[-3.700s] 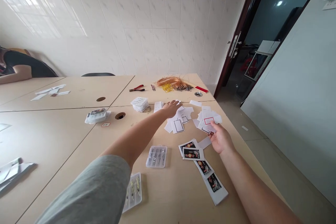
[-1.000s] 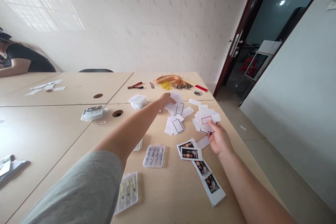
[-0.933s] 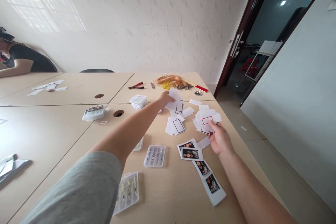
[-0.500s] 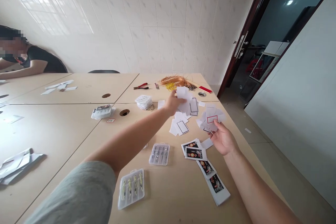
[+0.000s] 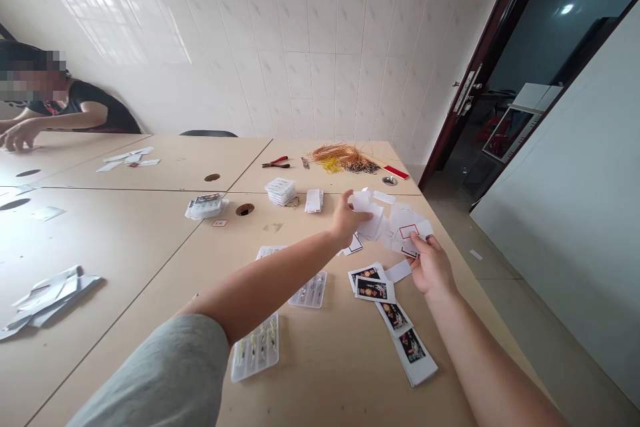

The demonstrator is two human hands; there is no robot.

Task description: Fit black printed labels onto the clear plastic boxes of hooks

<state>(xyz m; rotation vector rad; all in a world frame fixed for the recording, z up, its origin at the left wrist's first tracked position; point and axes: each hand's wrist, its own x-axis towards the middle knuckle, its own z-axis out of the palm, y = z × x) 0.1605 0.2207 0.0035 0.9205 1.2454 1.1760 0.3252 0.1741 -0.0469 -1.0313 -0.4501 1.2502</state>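
My left hand (image 5: 350, 219) is closed on several small white cards (image 5: 371, 219), thumb on top, above the right part of the table. Beside it, my right hand (image 5: 429, 260) pinches a fanned bunch of white cards (image 5: 406, 219); the top one has a red rectangle outline. The two bunches almost meet, and I cannot tell whether they touch. Under my left hand lie loose cards with black outlines (image 5: 355, 244), partly hidden. Nearer me, black-and-white printed cards (image 5: 373, 288) overlap in a row. Clear plastic boxes holding small items (image 5: 255, 347) are partly covered by my left forearm.
Copper-coloured wire strands (image 5: 345, 157), red-handled pliers (image 5: 276, 162) and a red-ended strip (image 5: 396, 172) lie at the back. Stacked clear boxes (image 5: 281, 191) stand near a pile of white cards (image 5: 314, 200). Another person (image 5: 95, 103) sits at the far left. The table's right edge is close.
My left hand has moved down and nearer my right hand, its cards now beside the other bunch. The pile of cards by the stacked boxes is now uncovered. The view has shifted slightly.
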